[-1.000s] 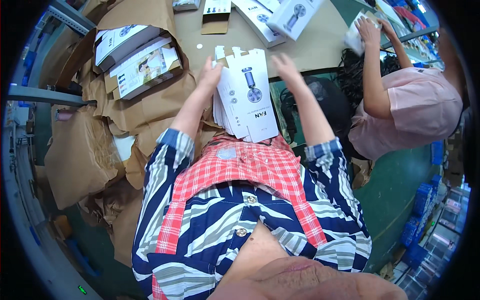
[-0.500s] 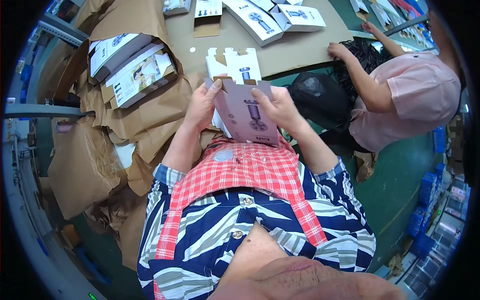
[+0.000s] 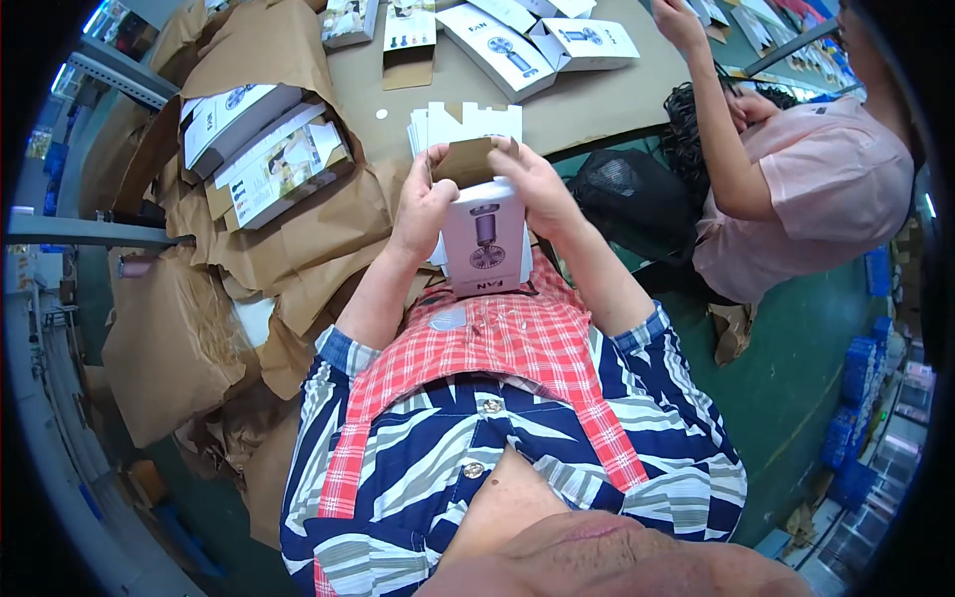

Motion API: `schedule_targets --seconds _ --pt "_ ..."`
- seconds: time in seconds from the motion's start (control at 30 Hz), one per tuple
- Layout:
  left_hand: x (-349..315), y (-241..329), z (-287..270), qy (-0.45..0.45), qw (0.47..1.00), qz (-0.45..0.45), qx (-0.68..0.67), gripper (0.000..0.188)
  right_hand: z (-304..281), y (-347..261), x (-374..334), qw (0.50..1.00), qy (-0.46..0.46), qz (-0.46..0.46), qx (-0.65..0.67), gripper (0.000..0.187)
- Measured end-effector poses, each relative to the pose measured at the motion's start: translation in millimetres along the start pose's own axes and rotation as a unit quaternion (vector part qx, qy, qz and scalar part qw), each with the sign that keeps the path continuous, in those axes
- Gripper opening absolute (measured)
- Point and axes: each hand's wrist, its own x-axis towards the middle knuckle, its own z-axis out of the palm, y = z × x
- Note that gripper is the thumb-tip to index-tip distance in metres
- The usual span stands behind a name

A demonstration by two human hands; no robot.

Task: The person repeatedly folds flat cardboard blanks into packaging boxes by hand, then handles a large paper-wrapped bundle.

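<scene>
A small white cardboard fan box point(image 3: 484, 244) with a picture of a purple handheld fan stands upright against my apron, opened out into shape, its brown-lined flap point(image 3: 464, 159) raised at the top. My left hand point(image 3: 424, 207) is closed on its upper left side, thumb bent over the edge. At the upper right, my right hand point(image 3: 542, 194) grips the box's edge beside the flap; its thumb and fingertips are slightly blurred. Just behind my hands, a stack of flat white cartons point(image 3: 476, 119) lies on the table edge. Whether anything is inside the box is hidden.
Finished-shape fan boxes point(image 3: 497, 58) lie at the far side of the cardboard-covered table point(image 3: 597, 104). At left, a brown-paper-lined carton point(image 3: 269, 45) holds more boxes point(image 3: 284, 169). A co-worker in a pink shirt point(image 3: 826, 184) sits at right, near a black bag point(image 3: 632, 194).
The flattened carton has become an opened, box-shaped one with its flap up. Both hands have shifted round its top. The co-worker's arm has risen.
</scene>
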Motion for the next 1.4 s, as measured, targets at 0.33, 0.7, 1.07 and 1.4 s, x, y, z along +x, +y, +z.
schedule_targets --seconds 0.33,0.7,1.07,1.4 --pt "13.2 -3.8 -15.3 -0.064 0.953 -0.21 -0.207 0.045 -22.4 -1.4 -3.9 0.989 -0.097 -0.007 -0.11 0.037" --pt "15.1 -6.9 -23.6 -0.204 0.962 -0.173 -0.063 0.022 -17.7 -48.6 15.5 0.786 -0.259 -0.043 -0.56 0.041" --pt "-15.8 16.5 -19.3 -0.21 0.953 0.05 0.211 0.092 8.6 -62.8 10.6 0.76 -0.253 0.084 -0.593 0.035" --pt "0.4 -1.8 -28.1 -0.131 0.969 0.152 0.141 0.062 -29.8 -45.4 6.8 0.822 -0.219 -0.13 -0.51 0.066"
